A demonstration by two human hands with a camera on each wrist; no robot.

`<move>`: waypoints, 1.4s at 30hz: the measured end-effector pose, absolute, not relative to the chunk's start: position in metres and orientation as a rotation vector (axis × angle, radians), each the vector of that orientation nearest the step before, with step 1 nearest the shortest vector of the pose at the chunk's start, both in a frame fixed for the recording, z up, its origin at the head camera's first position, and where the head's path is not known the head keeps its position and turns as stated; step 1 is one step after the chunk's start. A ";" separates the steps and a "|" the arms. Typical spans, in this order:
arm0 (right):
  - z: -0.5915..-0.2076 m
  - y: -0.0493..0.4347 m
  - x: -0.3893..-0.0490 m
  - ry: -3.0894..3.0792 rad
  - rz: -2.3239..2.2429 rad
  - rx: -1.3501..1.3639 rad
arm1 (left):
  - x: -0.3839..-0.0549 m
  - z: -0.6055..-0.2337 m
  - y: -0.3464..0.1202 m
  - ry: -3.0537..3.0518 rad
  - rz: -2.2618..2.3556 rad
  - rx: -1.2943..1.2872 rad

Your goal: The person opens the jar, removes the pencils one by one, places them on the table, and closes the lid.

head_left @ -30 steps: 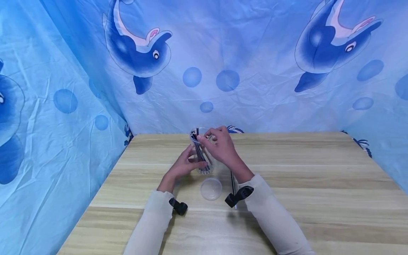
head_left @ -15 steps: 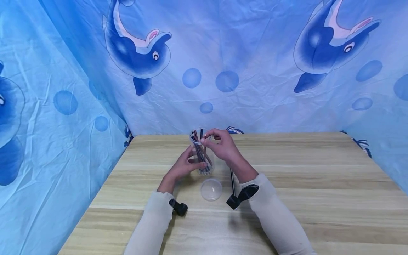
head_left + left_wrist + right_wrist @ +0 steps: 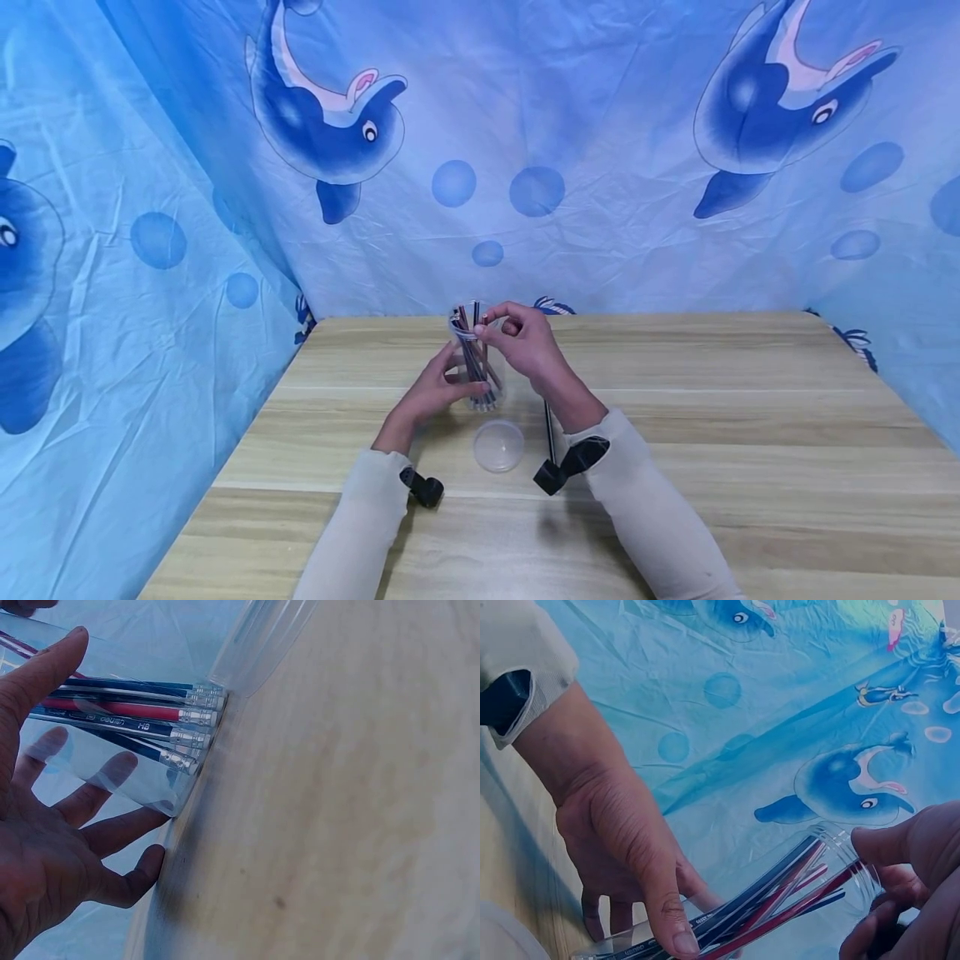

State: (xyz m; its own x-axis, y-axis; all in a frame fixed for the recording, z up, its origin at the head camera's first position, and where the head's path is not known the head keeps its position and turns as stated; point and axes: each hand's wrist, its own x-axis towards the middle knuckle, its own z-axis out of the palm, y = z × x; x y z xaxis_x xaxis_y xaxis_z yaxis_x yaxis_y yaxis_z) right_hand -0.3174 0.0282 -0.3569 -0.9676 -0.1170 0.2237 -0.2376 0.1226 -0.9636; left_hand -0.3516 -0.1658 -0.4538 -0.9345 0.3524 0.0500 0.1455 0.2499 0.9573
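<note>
A clear plastic jar (image 3: 496, 375) of pencils stands on the table, its mouth away from me. My left hand (image 3: 435, 390) grips its lower part, the thumb across the front and the fingers behind the wall, as the left wrist view shows. Inside, dark and red pencils (image 3: 150, 712) lean together, eraser ends down. At the rim my right hand (image 3: 525, 337) pinches the upper end of a red pencil (image 3: 821, 889) between thumb and forefinger. Its other fingers are curled. The pencil's lower part is still within the jar.
A round clear lid (image 3: 498, 446) lies on the table in front of the jar. Right of it is a dark pencil (image 3: 550, 429), partly under my right wrist camera. A blue dolphin-print cloth (image 3: 480, 133) hangs behind the table (image 3: 735, 417).
My right hand has shifted slightly down and right at the rim, and the pencil at its fingertips stands more upright. The left hand keeps its hold on the jar.
</note>
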 end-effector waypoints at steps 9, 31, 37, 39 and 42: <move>-0.360 0.026 -0.318 -2.153 2.065 0.369 | -0.349 -0.453 -0.165 2.311 1.790 0.476; -0.351 0.024 -0.316 -1.608 2.098 0.593 | -0.351 -0.452 -0.165 2.301 1.795 0.463; -0.352 0.024 -0.316 -1.509 2.015 0.638 | -0.351 -0.451 -0.165 2.311 1.785 0.429; -0.352 0.024 -0.316 -1.488 2.000 0.645 | -0.351 -0.452 -0.165 2.313 1.781 0.433; -0.352 0.024 -0.315 -1.463 1.995 0.660 | -0.348 -0.448 -0.165 2.301 1.773 0.440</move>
